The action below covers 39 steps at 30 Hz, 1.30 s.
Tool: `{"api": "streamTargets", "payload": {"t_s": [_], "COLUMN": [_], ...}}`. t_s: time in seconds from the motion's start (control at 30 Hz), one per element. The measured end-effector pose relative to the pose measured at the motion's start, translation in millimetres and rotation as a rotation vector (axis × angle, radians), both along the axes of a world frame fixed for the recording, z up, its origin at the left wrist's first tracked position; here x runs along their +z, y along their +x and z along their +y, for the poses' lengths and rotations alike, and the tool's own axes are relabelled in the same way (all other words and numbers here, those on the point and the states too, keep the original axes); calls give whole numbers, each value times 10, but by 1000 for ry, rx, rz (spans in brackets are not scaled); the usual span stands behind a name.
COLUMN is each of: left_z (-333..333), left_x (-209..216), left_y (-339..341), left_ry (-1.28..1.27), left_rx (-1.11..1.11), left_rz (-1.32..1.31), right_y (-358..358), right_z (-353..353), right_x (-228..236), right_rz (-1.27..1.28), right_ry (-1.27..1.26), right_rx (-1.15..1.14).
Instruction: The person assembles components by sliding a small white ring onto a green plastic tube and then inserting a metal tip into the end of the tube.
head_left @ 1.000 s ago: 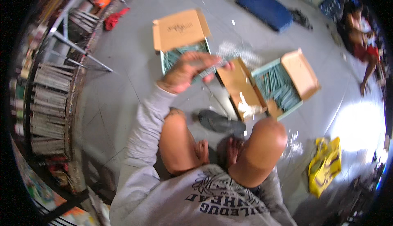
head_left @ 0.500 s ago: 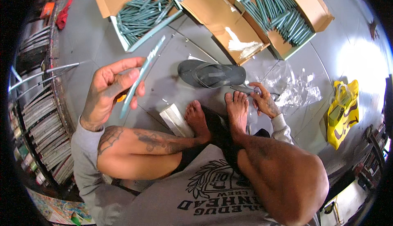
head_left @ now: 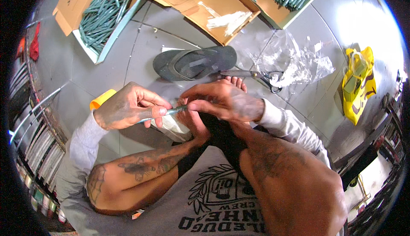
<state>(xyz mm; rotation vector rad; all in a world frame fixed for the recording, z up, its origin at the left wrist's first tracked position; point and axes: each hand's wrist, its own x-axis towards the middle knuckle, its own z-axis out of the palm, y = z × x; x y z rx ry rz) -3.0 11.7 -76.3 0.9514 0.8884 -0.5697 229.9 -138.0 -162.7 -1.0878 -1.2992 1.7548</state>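
A slim teal pen [head_left: 174, 110] is held nearly level between my two hands, above my feet. My left hand [head_left: 124, 107] pinches it near one end with thumb and fingers. My right hand [head_left: 232, 101] closes on its darker end, and the fingers hide the tip. More pens of this kind fill an open box [head_left: 112, 43] at the far left and another open box [head_left: 294, 11] at the top. Scissors [head_left: 255, 74] with dark handles lie on the floor just beyond my right hand.
A black flip-flop [head_left: 194, 63] lies beyond my hands, beside crumpled clear plastic [head_left: 301, 65]. An open cardboard box [head_left: 222, 18] is at the top. A yellow bag [head_left: 358, 84] sits at right, a rack [head_left: 36, 137] at left, and a long white carton [head_left: 174, 128] under my hands.
My right hand has left the scissors and come up and left to the pen. My left hand has lowered the pen and tipped it from upright to nearly level. The view has shifted.
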Motion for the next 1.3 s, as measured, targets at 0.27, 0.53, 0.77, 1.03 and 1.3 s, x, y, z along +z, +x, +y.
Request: {"api": "streamTargets", "payload": {"t_s": [0.27, 0.53, 0.77, 1.03, 1.3], "left_z": [-73, 19, -7, -214, -163], "left_x": [-422, -208, -127, -299, -72], "left_y": [-105, 751, 819, 746, 775], "left_ry": [-33, 427, 345, -30, 16], "left_rx": [152, 781, 725, 545, 521], "left_rz": [-224, -362, -382, -369, -404], "right_y": [-93, 262, 726, -246, -325], "right_z": [-96, 382, -795, -1080, -1089], "right_x": [-333, 149, -207, -886, -1061], "right_rz": [-99, 125, -731, -1316, -1348], "right_ry": [180, -185, -49, 89, 41], "right_rx": [77, -218, -342, -85, 58]}}
